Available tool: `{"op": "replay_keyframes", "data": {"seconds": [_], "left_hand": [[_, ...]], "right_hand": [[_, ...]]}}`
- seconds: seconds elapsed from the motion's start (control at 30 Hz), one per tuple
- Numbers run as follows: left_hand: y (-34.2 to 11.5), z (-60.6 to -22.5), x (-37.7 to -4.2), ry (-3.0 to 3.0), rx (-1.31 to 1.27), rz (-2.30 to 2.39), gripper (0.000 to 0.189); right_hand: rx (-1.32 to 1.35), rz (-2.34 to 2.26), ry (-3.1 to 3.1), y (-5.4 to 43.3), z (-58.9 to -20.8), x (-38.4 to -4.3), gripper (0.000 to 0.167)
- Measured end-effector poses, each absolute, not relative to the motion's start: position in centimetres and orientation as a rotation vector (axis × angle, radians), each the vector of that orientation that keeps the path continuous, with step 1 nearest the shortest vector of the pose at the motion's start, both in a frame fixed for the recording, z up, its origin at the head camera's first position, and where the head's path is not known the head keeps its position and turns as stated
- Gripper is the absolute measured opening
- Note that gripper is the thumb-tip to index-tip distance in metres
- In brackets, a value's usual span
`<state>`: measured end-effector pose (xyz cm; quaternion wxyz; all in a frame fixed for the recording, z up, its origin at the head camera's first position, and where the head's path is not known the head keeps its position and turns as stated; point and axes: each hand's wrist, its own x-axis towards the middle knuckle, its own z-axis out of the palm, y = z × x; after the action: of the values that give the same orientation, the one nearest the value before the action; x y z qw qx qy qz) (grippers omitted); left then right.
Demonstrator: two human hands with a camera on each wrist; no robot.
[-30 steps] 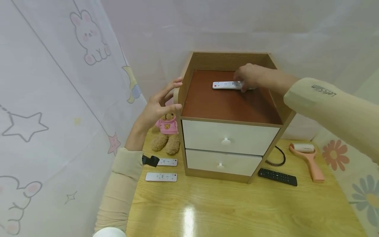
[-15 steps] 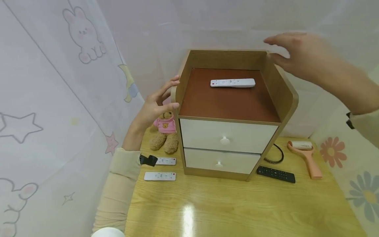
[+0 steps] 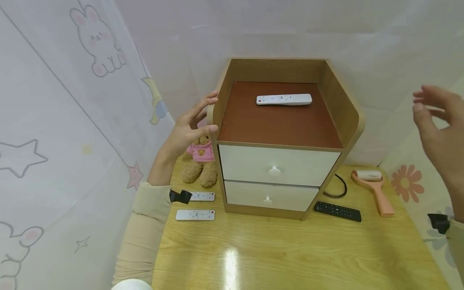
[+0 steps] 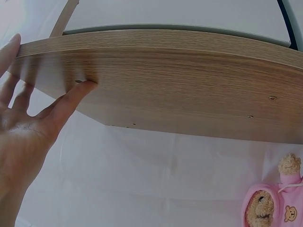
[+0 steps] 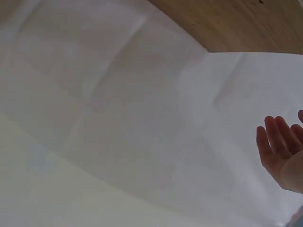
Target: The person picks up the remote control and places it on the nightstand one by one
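A wooden two-drawer cabinet point(image 3: 262, 210) with white drawer fronts stands on the table. My left hand point(image 3: 183, 131) touches its left side panel, thumb and fingers spread and fairly straight; in the left wrist view, a fingertip meets the wooden panel point(image 4: 189, 90). A white remote control point(image 3: 284, 99) lies crosswise on the cabinet's brown top, between the raised side walls. My right hand point(image 3: 444, 129) is in the air to the right of the cabinet, fingers loosely bent with nothing in them. The right wrist view shows that hand point(image 5: 284, 156) apart from the cabinet.
Left of the cabinet sit a teddy bear point(image 3: 201, 161) in pink and two white remotes, the nearer remote point(image 3: 195, 215) fully visible. To the right lie a black remote point(image 3: 337, 211), a coiled black cord point(image 3: 337, 195) and an orange lint roller point(image 3: 377, 191).
My right hand has let go of the white remote on the cabinet top and moved away to the right. My left hand stays at the cabinet's side.
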<state>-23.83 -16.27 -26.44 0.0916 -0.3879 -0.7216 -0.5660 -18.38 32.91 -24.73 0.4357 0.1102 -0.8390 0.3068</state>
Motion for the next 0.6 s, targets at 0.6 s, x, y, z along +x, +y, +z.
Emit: {"op": "replay_keyframes", "data": {"seconds": [0.6], "left_hand": [[-16.2,-26.6,-23.8,-2.113,-1.172,-1.69,0.058]], "right_hand": [[0.267,0.79,-3.044,40.0,-54.9,-17.8,0.056]]}}
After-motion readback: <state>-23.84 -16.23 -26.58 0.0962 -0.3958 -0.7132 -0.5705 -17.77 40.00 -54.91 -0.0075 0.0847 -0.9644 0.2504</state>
